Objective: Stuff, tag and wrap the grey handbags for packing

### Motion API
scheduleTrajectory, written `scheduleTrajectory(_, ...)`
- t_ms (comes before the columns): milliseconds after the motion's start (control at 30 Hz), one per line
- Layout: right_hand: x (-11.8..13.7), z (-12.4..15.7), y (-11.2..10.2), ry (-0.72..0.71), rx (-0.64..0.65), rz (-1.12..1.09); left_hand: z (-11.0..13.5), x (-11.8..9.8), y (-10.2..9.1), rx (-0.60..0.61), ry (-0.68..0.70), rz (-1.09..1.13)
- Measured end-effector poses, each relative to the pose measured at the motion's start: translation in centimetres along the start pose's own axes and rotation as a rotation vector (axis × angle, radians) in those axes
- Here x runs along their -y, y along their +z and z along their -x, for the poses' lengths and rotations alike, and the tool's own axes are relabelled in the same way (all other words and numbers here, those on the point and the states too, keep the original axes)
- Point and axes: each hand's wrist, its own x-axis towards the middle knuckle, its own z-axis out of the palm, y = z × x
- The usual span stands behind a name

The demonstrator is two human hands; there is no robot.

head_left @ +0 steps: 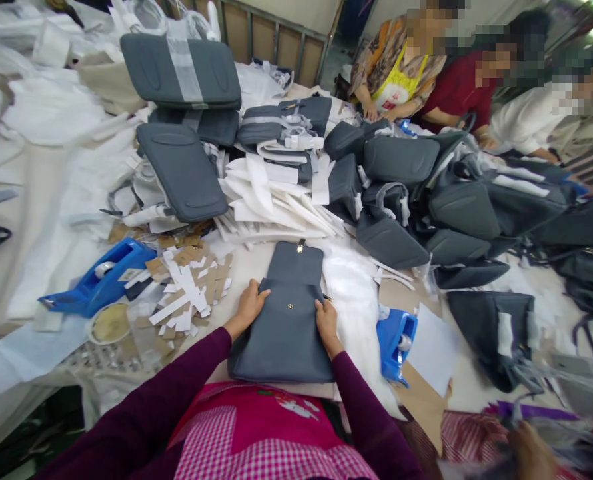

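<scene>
A dark grey handbag [287, 340] lies at the table's near edge, its base toward me. The bag's flap [295, 267] is folded back away from me, with a small metal clasp at its end. My left hand [250, 305] grips the upper left edge, thumb on the front panel and fingers partly hidden. At the upper right edge, my right hand [328, 321] holds the bag the same way, beside a small metal fitting. White padding sheet [351, 313] lies just right of the bag.
Blue tape dispensers [99, 277] [395, 341] stand on both sides. Cut paper strips [184, 293] are heaped left, near a round tape roll [109, 323]. Grey bags [401, 160] and white foam sheets [271, 200] pile up ahead. Several people [396, 60] work across the table; another person's blurred hand [531, 450] is lower right.
</scene>
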Motion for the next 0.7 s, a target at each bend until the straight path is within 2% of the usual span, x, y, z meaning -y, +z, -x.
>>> scheduleTrajectory(200,0.9,0.0,0.9,0.032,-0.033,0.122,-1.7,-0.7,0.7,0.051,0.007,-0.137)
scheduleTrajectory(267,1.8,0.2,0.8,-0.098,-0.056,0.233,-2.1,-0.8,0.7,0.070,0.005,-0.167)
scheduleTrajectory(333,2.5,0.4,0.6,-0.330,-0.033,0.362,-2.3,-0.8,0.7,0.084,0.001,-0.192)
scheduleTrajectory(400,2.9,0.5,0.4,-0.540,0.073,0.424,-2.4,-0.8,0.6,0.095,-0.005,-0.213)
scheduleTrajectory(433,3.0,0.6,0.3,-0.600,0.134,0.425,-2.4,-0.9,0.6,0.098,-0.009,-0.224)
scheduleTrajectory(500,3.2,0.8,0.6,-0.628,0.210,0.413,-2.4,-0.9,0.7,0.107,-0.015,-0.250)
scheduleTrajectory(700,4.6,1.6,2.2,-0.574,0.231,0.465,-3.1,-0.9,0.6,0.152,0.013,-0.352)
